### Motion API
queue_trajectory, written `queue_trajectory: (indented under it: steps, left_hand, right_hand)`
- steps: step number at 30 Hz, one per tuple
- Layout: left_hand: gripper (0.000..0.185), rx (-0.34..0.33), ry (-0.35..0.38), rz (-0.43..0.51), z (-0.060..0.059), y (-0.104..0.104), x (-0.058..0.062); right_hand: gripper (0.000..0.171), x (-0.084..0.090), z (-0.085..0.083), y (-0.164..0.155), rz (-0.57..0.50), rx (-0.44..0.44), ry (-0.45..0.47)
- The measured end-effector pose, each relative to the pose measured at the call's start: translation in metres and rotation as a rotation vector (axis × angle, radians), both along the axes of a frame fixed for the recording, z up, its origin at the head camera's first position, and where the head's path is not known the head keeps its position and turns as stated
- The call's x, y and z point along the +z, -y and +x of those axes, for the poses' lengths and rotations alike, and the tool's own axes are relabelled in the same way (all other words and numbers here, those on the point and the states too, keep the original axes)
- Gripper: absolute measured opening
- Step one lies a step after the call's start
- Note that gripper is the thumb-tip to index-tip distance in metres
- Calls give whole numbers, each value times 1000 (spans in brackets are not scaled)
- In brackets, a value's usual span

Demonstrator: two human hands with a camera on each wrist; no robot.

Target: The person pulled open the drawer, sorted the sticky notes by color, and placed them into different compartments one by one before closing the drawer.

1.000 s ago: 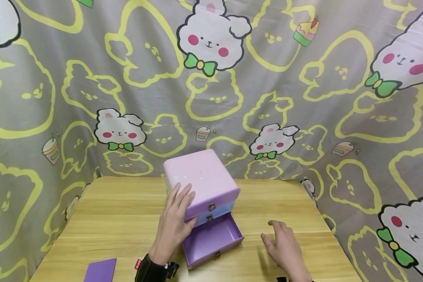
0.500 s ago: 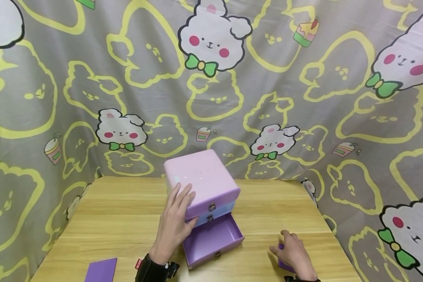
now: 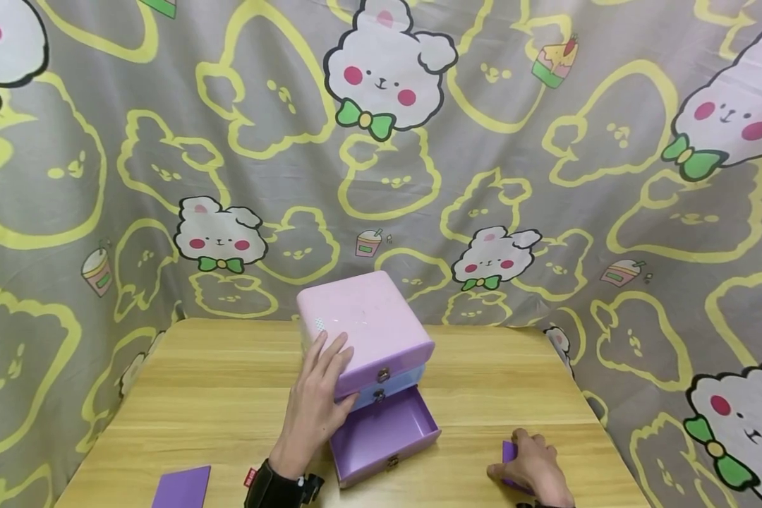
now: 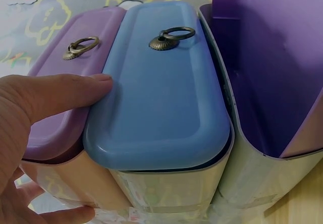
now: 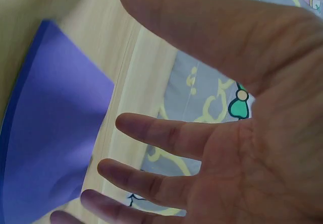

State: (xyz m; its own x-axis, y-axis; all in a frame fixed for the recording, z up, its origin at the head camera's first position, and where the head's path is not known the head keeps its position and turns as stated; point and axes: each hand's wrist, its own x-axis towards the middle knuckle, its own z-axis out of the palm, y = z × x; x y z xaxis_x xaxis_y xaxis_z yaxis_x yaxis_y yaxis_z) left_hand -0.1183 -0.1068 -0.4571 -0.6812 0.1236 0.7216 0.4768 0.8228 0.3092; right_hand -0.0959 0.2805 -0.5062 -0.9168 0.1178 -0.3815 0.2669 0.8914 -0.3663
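Note:
A small drawer cabinet [image 3: 368, 317] stands mid-table with a pink top. Its bottom purple drawer [image 3: 384, 434] is pulled out, while the blue drawer [image 4: 161, 93] and the top purple drawer [image 4: 75, 77] are in. My left hand [image 3: 317, 402] rests on the cabinet's left side, fingers on the pink top. In the left wrist view its thumb touches the front where the two upper drawers meet. Over a thin purple rectangular piece [image 5: 55, 128] on the right, my right hand [image 3: 530, 466] has its fingers spread. The right wrist view shows a gap between fingers and piece.
Another flat purple piece [image 3: 183, 487] lies at the table's front left. The wooden table [image 3: 228, 395] meets a grey curtain [image 3: 381, 176] with rabbit prints at its back and sides. Metal ring pulls [image 4: 171, 37] stick out from the drawer fronts.
My right hand has moved right and toward the front of the table, down over the purple piece, which has come into view. My left hand has stayed on the cabinet.

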Motion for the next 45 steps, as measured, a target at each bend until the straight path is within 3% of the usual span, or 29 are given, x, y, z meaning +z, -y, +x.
queue_trajectory:
  steps: [13,26,30,37,45]
  left_hand:
    - [88,-7,14,7,0,-1,0]
    - [89,-9,11,9,1,-2,-1]
    - [89,-10,5,8,0,-1,-1]
    - [89,-5,0,7,0,-1,-1]
    - [90,-8,-7,5,1,-1,-1]
  right_hand:
    - [75,-1,4,-14,-9,-66,27]
    - [88,-9,-2,-18,3,-138,27]
    - [91,-13,-3,-19,10,-133,13]
    - [77,-13,-2,-20,-21,-124,16]
    - [74,-14,1,-19,-18,-117,20]
